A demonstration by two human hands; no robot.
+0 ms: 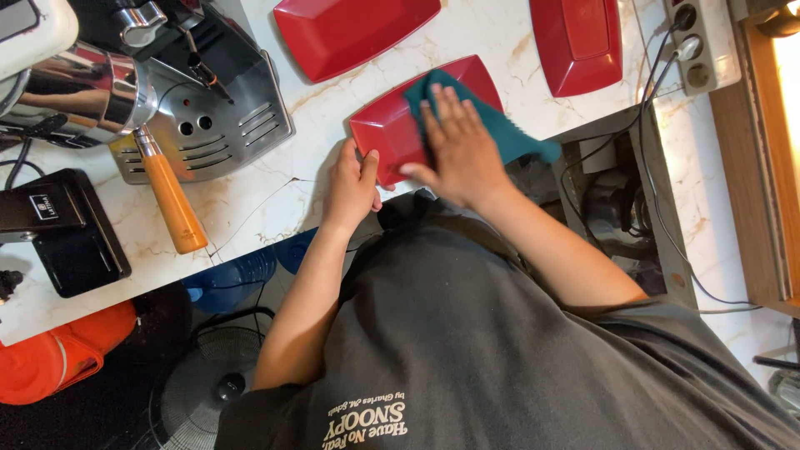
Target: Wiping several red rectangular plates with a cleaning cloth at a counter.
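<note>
Red rectangular plate (392,133) sits at the near edge of the tabletop (275,200), its long axis running on a diagonal from the low left corner by me up to the far right, and that slant is what I'm watching. My left hand (352,185) has that low left corner: thumb on top, fingers curled under the rim, its grip clamped on the plate. My right hand (458,150) lies flat with fingers spread, pressing a teal cloth (500,125) onto the plate's right half; that grip is apart, palm down, not pinching anything, and part of the cloth trails off the plate's right edge toward the gap in the counter. So the bare red surface lies to the left of the cloth, between my two hands, and the right hand is the nearer one to it along that long axis. Around it, two more red plates (354,33) rest farther back, well apart from this one, one to the left and one (577,42) to the right. A steel espresso machine (208,108) stands to the left with an orange-handled portafilter (171,200) pointing my way, near but not touching the plate. A power strip (698,46) sits far right, its cords dropping into the open recess. The marble-look surface between the plates is bare.
</note>
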